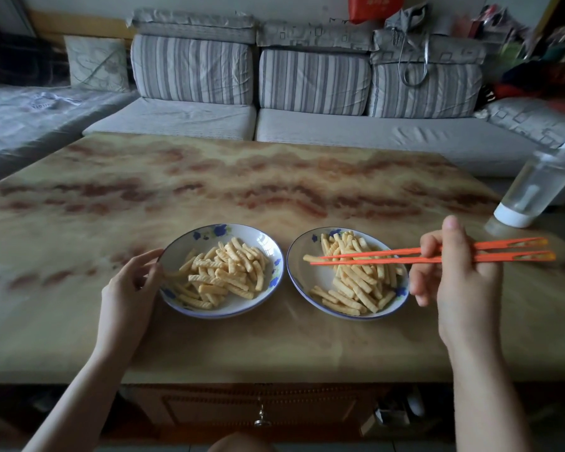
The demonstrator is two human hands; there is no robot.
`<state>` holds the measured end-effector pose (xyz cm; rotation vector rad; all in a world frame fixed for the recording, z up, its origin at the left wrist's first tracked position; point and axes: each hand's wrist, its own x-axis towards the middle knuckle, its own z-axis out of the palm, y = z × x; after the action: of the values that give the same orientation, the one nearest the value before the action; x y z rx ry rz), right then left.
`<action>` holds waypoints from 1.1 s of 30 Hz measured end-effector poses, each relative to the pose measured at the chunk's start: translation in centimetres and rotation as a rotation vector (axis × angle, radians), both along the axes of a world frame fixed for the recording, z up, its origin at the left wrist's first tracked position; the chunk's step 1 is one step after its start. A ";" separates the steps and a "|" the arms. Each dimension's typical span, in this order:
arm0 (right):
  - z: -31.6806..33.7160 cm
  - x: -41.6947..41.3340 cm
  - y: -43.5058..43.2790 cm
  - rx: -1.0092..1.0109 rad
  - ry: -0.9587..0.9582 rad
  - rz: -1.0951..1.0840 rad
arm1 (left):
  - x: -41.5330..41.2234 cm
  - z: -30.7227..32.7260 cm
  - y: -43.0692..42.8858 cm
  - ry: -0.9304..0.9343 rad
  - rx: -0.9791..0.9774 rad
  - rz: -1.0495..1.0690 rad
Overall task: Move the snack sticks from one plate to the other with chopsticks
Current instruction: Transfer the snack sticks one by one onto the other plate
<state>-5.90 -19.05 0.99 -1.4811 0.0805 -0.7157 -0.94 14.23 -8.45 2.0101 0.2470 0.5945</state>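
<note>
The right hand [454,272] is curled round a pair of orange chopsticks [388,256], thumb up and fingers folded over the shafts. The chopsticks lie nearly level, their tips a little apart above the right plate [307,278]. One stick lies right at the tips, though I cannot tell if it is pinched. The left hand [128,282] holds nothing: its fingers are loosely bent, the tips touching the outer rim of the left plate [265,243].

Both plates carry a heap of snack sticks [222,272] and sit side by side, rims just apart, towards the near edge of the marbled table [209,177]. Beyond them the tabletop runs bare to its far edge. A clear bottle [532,190] stands at the right edge, near the chopsticks' butt ends. A striped sofa [307,125] sits behind the table.
</note>
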 end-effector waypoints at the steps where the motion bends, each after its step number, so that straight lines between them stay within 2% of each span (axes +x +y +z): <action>1: 0.1 0.1 0.5 0.043 -0.016 0.003 | 0.0 0.0 0.0 0.003 -0.007 -0.001; 8: -1.0 0.7 5.3 0.178 0.009 0.173 | -0.1 0.1 0.0 0.006 -0.002 -0.002; 15: -2.0 1.2 7.3 0.021 0.050 0.341 | -0.2 0.3 -0.1 0.014 0.006 -0.001; 22: -0.9 1.0 3.7 0.074 0.010 0.190 | -0.3 0.4 -0.1 0.016 0.012 0.001; 28: -0.4 0.4 -1.1 -0.027 0.044 0.078 | -0.3 0.5 -0.2 0.025 0.019 0.011; 33: -0.3 -0.3 -2.5 -0.119 0.092 0.094 | -0.3 0.4 -0.1 0.021 0.024 0.007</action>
<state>-6.17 -21.50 0.70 -1.6203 0.0388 -0.5849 -1.20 14.14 -8.03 2.0403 0.2614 0.5833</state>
